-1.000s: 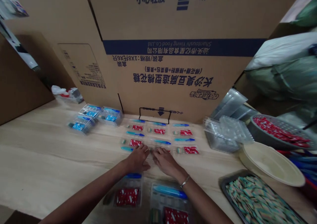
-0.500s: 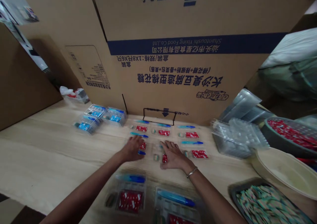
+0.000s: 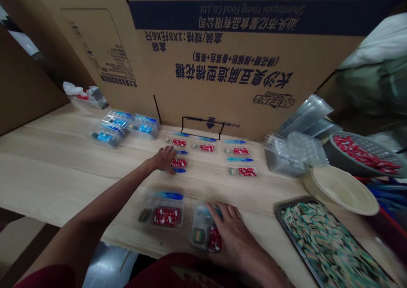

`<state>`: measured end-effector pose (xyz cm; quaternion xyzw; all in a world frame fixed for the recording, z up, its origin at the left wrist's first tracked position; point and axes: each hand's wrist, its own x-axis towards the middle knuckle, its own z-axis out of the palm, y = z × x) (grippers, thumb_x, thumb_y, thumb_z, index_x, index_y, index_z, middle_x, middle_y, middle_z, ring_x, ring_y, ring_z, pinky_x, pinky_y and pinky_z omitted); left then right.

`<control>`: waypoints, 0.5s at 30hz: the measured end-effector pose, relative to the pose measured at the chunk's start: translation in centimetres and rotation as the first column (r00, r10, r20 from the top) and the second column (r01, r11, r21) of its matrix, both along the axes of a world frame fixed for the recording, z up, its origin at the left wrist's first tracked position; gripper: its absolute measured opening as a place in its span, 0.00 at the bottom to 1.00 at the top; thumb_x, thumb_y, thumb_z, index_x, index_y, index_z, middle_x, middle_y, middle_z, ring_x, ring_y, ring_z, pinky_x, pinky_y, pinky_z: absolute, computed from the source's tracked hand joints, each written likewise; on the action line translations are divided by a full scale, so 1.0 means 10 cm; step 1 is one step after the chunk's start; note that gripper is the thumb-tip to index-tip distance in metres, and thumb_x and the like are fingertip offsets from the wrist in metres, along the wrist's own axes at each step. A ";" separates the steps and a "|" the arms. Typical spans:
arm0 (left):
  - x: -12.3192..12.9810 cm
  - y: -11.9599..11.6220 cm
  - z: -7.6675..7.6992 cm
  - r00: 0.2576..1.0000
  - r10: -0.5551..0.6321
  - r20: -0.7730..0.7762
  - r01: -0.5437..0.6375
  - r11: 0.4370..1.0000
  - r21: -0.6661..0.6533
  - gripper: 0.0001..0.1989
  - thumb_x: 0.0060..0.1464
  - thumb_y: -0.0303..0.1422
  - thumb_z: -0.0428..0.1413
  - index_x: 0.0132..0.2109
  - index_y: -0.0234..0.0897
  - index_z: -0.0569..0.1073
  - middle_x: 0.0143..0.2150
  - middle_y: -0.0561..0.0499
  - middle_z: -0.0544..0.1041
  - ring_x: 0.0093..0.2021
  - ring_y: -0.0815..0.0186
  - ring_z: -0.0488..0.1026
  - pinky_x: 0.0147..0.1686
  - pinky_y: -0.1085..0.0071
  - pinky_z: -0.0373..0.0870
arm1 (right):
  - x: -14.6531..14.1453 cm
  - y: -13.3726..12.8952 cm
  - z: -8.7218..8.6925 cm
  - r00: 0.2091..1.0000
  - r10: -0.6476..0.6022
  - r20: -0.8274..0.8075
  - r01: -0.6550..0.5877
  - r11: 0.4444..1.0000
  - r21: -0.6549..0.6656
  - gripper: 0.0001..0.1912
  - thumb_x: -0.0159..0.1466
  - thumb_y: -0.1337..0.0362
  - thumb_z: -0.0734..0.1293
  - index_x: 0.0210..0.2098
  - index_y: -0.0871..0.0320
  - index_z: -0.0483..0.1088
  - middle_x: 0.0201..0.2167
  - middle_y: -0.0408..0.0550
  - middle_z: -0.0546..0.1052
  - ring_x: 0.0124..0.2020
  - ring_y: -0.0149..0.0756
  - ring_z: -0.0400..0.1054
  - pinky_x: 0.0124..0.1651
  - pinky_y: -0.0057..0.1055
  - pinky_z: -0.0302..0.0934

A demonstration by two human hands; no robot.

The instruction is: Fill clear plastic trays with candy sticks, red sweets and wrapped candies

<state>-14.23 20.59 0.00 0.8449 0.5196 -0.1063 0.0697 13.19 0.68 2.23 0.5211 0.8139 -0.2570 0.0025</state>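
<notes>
My left hand (image 3: 163,158) is bent over the left end of a clear plastic tray (image 3: 178,169), fingers and thumb at its two sides. That tray shows a red dotted packet and blue pen-shaped tubes. Close to my body, my right hand (image 3: 233,233) grips another clear tray (image 3: 194,222) from above, covering its right part. A striped candy piece (image 3: 199,236) and part of a red packet (image 3: 215,239) show in it. Left of it lies a similar filled tray (image 3: 167,213). Several more filled trays (image 3: 241,151) lie in rows before the cardboard box.
A large cardboard box (image 3: 235,80) stands behind. At left are trays with blue packets (image 3: 144,128). At right are empty clear trays (image 3: 286,156), a grey basket of red packets (image 3: 337,150), a cream basin (image 3: 318,182) and a dark tray of striped candy (image 3: 280,213).
My right hand has come back from the middle row to the near tray. The middle-row tray it touched is gone from its place. My left hand remains at its tray; the view has tilted down.
</notes>
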 end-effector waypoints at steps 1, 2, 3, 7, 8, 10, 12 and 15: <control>0.00 0.02 -0.01 1.000 -0.007 0.006 0.007 1.000 0.011 0.39 0.31 0.47 0.65 0.50 0.33 0.64 0.58 0.35 0.61 0.58 0.44 0.58 0.54 0.53 0.57 | -0.04 -0.05 -0.04 1.000 -0.012 0.027 0.013 0.999 -0.030 0.57 0.40 0.55 0.73 0.65 0.59 0.48 0.61 0.63 0.57 0.60 0.60 0.49 0.61 0.54 0.42; 0.01 0.03 -0.02 1.000 -0.010 0.016 0.010 1.000 0.022 0.40 0.31 0.48 0.64 0.50 0.32 0.64 0.56 0.35 0.63 0.56 0.45 0.60 0.54 0.54 0.58 | -0.07 -0.08 -0.06 0.998 -0.028 0.051 0.031 0.998 -0.048 0.57 0.40 0.56 0.73 0.65 0.59 0.47 0.61 0.63 0.56 0.61 0.60 0.48 0.62 0.54 0.41; 0.01 0.03 -0.03 1.000 -0.010 0.026 0.010 1.000 0.028 0.41 0.30 0.48 0.64 0.51 0.32 0.64 0.55 0.35 0.64 0.55 0.45 0.61 0.53 0.55 0.59 | -0.10 -0.10 -0.09 0.997 -0.046 0.070 0.050 0.997 -0.058 0.57 0.41 0.56 0.73 0.66 0.59 0.46 0.62 0.63 0.55 0.61 0.60 0.47 0.62 0.54 0.39; -0.02 0.00 -0.06 0.999 -0.024 0.048 0.023 0.999 0.023 0.46 0.29 0.51 0.63 0.55 0.34 0.60 0.57 0.36 0.61 0.56 0.44 0.60 0.51 0.53 0.61 | -0.10 -0.11 -0.08 0.996 -0.048 0.072 0.056 0.992 -0.112 0.61 0.40 0.54 0.74 0.66 0.59 0.42 0.66 0.64 0.46 0.65 0.61 0.38 0.63 0.58 0.31; -0.02 -0.01 -0.06 0.998 -0.029 0.052 0.028 0.999 0.023 0.45 0.30 0.51 0.63 0.54 0.35 0.61 0.57 0.37 0.62 0.56 0.44 0.60 0.51 0.51 0.60 | -0.06 -0.09 -0.07 0.999 -0.031 0.045 0.036 0.991 -0.126 0.62 0.39 0.52 0.75 0.66 0.59 0.42 0.67 0.63 0.44 0.66 0.61 0.36 0.64 0.58 0.30; -0.02 -0.03 -0.07 0.997 -0.025 0.067 0.024 0.999 0.026 0.42 0.31 0.50 0.63 0.53 0.36 0.62 0.55 0.38 0.64 0.55 0.46 0.61 0.53 0.48 0.58 | 0.09 0.03 -0.06 0.999 0.003 -0.042 -0.007 0.995 -0.099 0.61 0.41 0.47 0.74 0.66 0.57 0.42 0.68 0.59 0.41 0.67 0.58 0.34 0.65 0.55 0.33; -0.02 -0.04 -0.07 0.997 -0.010 0.077 0.007 0.999 0.036 0.41 0.31 0.50 0.63 0.52 0.36 0.62 0.53 0.39 0.66 0.54 0.47 0.63 0.53 0.47 0.56 | 0.32 0.26 -0.10 0.994 -0.016 -0.104 0.019 1.000 0.023 0.50 0.50 0.45 0.68 0.65 0.56 0.47 0.67 0.57 0.45 0.67 0.52 0.37 0.65 0.50 0.38; -0.04 -0.08 -0.07 0.996 0.000 0.088 -0.004 0.999 0.042 0.42 0.32 0.50 0.62 0.54 0.38 0.61 0.54 0.40 0.66 0.53 0.47 0.64 0.53 0.48 0.57 | 0.68 0.74 -0.26 0.977 -0.212 -0.021 0.211 0.955 0.208 0.33 0.61 0.52 0.60 0.62 0.63 0.55 0.64 0.60 0.54 0.65 0.49 0.45 0.63 0.46 0.44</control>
